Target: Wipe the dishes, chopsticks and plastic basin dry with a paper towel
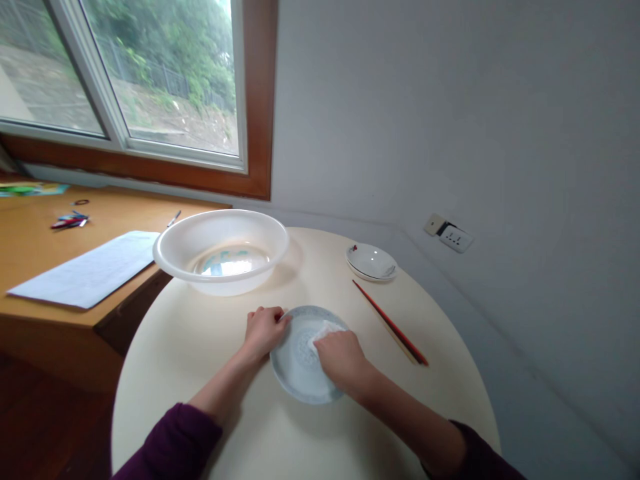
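A pale plate (299, 368) with a bluish-grey rim and a patterned centre lies on the round cream table in front of me. My left hand (264, 330) grips its left rim, thumb over the edge and fingers curled. Pressed against the plate's inner surface is a crumpled white tissue (327, 328), bunched under the closed fingers of my right hand (343, 357). Part of the tissue is hidden by that hand.
A translucent white basin (225, 283) holding water stands at the table's back left. Shallow white dishes (373, 260) are stacked at the back right, with red-and-tan chopsticks (393, 325) nearer me. A wooden desk (125, 207) with paper (90, 267) adjoins on the left; a wall borders the right.
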### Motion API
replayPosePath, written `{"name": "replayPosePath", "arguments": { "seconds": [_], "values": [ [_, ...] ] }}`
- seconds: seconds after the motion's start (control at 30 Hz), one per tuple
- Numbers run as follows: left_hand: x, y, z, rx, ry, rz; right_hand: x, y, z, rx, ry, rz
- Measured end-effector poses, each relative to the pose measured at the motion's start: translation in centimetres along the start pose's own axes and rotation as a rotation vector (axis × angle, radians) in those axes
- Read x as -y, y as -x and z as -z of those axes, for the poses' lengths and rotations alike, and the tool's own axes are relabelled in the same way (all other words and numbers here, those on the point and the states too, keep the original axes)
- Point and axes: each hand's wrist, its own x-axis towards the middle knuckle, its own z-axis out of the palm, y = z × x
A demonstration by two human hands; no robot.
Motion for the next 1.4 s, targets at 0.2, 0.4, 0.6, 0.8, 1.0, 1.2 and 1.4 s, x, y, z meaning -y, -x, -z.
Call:
{"name": "replayPosePath", "arguments": {
  "seconds": [0.2,0.4,0.6,0.8,1.0,1.2,1.4],
  "values": [
    [0.4,-0.1,-0.4,-0.022,0.083,0.05,-1.3,3.6,-3.5,-0.225,-0.089,0.11],
    [1.4,-0.5,-1.1,-0.094,0.271,0.071,-2.1,5.0,-8.5,-0.653,-0.395,0.068],
    [1.8,-0.6,-1.9,-0.235,0.535,0.089,-3.6,3.0,-9.2,-0.851,-0.503,-0.076],
    [1.6,-0.4,-2.0,-0.335,0.627,0.092,-3.9,1.8,-8.9,-0.72,-0.886,-0.183],
    [1.0,0.1,-1.1,-0.416,0.65,0.1,-3.3,0.4,-8.2,-0.639,-1.037,-0.231],
    [0.2,0.7,-0.3,-0.431,0.664,0.083,-2.9,-0.6,-7.1,-0.448,-1.232,-0.363],
    [-0.1,0.4,0.7,-0.368,0.86,0.112,-3.3,-2.2,-8.3,-0.328,-1.474,-0.311]
  ]
}}
